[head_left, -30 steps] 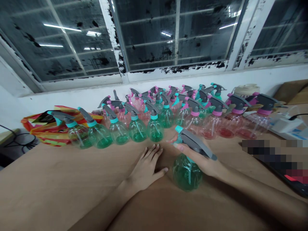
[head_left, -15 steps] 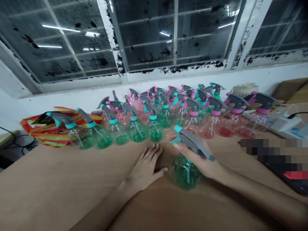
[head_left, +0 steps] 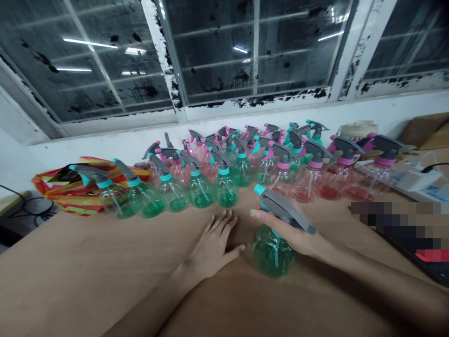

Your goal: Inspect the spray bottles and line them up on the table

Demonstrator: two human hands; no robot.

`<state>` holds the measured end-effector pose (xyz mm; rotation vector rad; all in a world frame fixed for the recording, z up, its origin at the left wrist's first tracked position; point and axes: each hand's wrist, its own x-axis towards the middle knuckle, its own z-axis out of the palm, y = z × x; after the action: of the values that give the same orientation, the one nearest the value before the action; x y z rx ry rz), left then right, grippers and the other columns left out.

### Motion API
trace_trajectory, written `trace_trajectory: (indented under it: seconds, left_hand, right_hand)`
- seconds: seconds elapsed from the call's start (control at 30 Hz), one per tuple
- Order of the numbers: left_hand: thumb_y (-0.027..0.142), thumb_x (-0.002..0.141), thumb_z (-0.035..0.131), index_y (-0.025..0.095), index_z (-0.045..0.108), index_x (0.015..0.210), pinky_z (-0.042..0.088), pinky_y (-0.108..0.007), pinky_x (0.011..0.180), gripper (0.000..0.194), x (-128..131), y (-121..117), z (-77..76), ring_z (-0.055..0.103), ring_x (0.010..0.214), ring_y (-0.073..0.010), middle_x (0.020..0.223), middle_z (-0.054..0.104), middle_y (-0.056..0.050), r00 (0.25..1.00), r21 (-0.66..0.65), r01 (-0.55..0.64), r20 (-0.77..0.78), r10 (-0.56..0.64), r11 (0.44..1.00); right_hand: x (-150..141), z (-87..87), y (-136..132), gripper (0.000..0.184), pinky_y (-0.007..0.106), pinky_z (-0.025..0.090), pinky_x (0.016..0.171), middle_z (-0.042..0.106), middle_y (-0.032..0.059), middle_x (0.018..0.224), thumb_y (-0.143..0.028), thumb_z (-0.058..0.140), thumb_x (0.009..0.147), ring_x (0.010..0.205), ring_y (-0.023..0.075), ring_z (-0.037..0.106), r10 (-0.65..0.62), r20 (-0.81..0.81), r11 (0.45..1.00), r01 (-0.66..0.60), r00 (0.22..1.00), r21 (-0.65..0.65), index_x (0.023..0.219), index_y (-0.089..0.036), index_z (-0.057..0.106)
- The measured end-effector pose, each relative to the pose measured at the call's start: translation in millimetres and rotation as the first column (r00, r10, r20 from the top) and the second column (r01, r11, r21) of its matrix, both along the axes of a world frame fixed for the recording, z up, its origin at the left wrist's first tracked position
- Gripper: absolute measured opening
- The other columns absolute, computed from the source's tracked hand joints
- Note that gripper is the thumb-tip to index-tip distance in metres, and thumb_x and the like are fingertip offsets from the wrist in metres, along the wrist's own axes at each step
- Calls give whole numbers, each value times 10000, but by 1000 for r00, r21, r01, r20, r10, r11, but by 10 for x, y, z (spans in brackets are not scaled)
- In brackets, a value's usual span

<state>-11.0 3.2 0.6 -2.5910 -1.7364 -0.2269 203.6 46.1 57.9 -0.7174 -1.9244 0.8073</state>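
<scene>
A green spray bottle [head_left: 271, 255] with a grey and turquoise spray head is upright at the front, right of centre. My right hand [head_left: 293, 236] is wrapped round its neck, thumb toward me; the trigger and the other fingers are mostly hidden behind the head. My left hand [head_left: 212, 248] lies flat on the wooden table [head_left: 87, 262] with its fingers spread, holding nothing, a short way left of the bottle. Beyond it stands another green spray bottle [head_left: 227, 194] with a turquoise collar.
Several green and pink spray bottles [head_left: 303, 187] crowd the back of the table below the window. An orange and yellow bag [head_left: 75, 201] lies at the left. White electrical gear [head_left: 417, 180] with a cable and a dark, partly pixelated object [head_left: 403, 252] are at the right.
The trigger showed beneath the spray head before and is now hidden, with the right-hand fingers drawn in. The left hand stays in place.
</scene>
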Motion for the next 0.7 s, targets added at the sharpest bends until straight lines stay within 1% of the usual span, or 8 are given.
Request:
trace_trajectory:
  seconds: [0.1, 0.2, 0.3, 0.37, 0.47, 0.53, 0.6, 0.7]
  left_hand:
    - [554, 896, 432, 129, 290, 1410, 173, -453, 1122, 682, 1, 2, 8, 204, 1377, -245, 1480, 281, -126, 1000, -8, -3, -1, 3, 1000]
    - [549, 898, 434, 124, 284, 1413, 171, -448, 1124, 684, 2, 6, 15, 197, 1379, -240, 1487, 264, -123, 1000, -19, -5, -16, 5, 1000]
    - [546, 897, 438, 133, 288, 1412, 176, -448, 1122, 677, 5, 4, 19, 206, 1377, -235, 1486, 266, -119, 1000, -13, -7, -16, 6, 1000]
    - [542, 896, 440, 145, 295, 1408, 182, -452, 1119, 664, 8, -2, 24, 211, 1376, -236, 1488, 260, -116, 1000, -1, -4, -8, 4, 1000]
    - [542, 895, 442, 135, 298, 1405, 184, -451, 1118, 669, 12, -8, 30, 207, 1376, -240, 1489, 254, -124, 1000, -9, -2, -9, 2, 1000]
    - [539, 897, 440, 128, 288, 1409, 179, -452, 1119, 674, 8, -6, 24, 202, 1377, -241, 1487, 258, -128, 1000, -14, 0, -9, 0, 1000]
    - [535, 900, 436, 139, 285, 1411, 177, -457, 1119, 664, -1, 1, 3, 201, 1377, -243, 1486, 266, -124, 1000, -6, 8, -3, -8, 1000]
    - [538, 900, 433, 146, 292, 1406, 183, -467, 1116, 655, -16, 11, -37, 208, 1375, -249, 1478, 285, -129, 1000, 24, 19, 13, -20, 1000]
  right_hand:
    - [8, -35, -1, 218, 265, 378, 511, 435, -50, 566, -389, 589, 824, 529, 116, 443, -49, -19, 999, 49, 999, -1, 680, -235, 532]
    - [9, -29, 8, 155, 276, 427, 551, 541, -32, 634, -394, 587, 826, 592, 135, 529, 6, -24, 1000, -7, 1000, -31, 793, -242, 599]
    - [1, 8, 23, 163, 331, 488, 741, 654, 4, 854, -382, 593, 825, 809, 179, 619, 101, -71, 993, -105, 992, -48, 929, -259, 622]
    - [-5, 33, 24, 190, 385, 462, 876, 663, 17, 975, -378, 604, 816, 947, 206, 612, 125, -90, 991, -128, 988, -35, 976, -277, 622]
    - [-7, 54, 9, 239, 423, 427, 936, 659, 21, 1011, -394, 621, 797, 1011, 230, 594, 121, -78, 992, -123, 990, -14, 1019, -306, 622]
    - [-4, 46, -6, 266, 410, 461, 869, 663, 18, 940, -414, 646, 770, 931, 230, 612, 100, -62, 995, -101, 993, -13, 1015, -313, 630]
    - [4, 11, -15, 293, 372, 493, 728, 647, 9, 824, -441, 670, 737, 784, 212, 609, 54, -70, 998, -56, 996, -19, 997, -311, 638]
    - [26, -60, -10, 289, 302, 423, 499, 538, -23, 618, -468, 683, 712, 562, 163, 502, -3, -88, 999, 0, 996, -34, 941, -296, 640]
